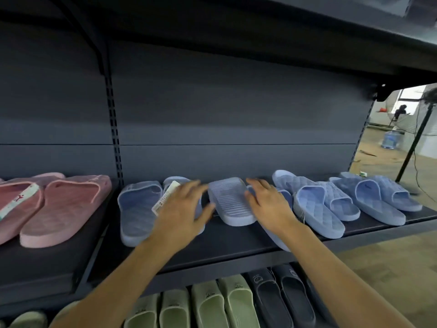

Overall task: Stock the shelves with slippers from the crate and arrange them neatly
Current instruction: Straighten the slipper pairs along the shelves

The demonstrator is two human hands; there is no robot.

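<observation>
Roughly midway: blue row unsorted

Both spread flat: left hand [182, 209] and right hand [269, 204] flank a pale-blue ribbed-sole plastic slipper [230, 201] lying sole-up on the dark metal shelf [236, 242]. Pink rubber slippers [66, 209] and quilted blue pairs [335, 204] look placed. Flipping and pairing remain. Crate unseen.

1. Dark grey metal shelf [236, 240]: smooth, matt paint.
2. Overturned pale blue plastic slipper [230, 201], centre: ribbed sole, faint sheen.
3. Light blue quilted plastic slippers [316, 209], 3 o'clock: diamond-embossed, matt.
4. Pink plastic slippers [63, 209], 9 o'clock: smooth, matt.
5. White paper tag [165, 195]: printed.
</observation>
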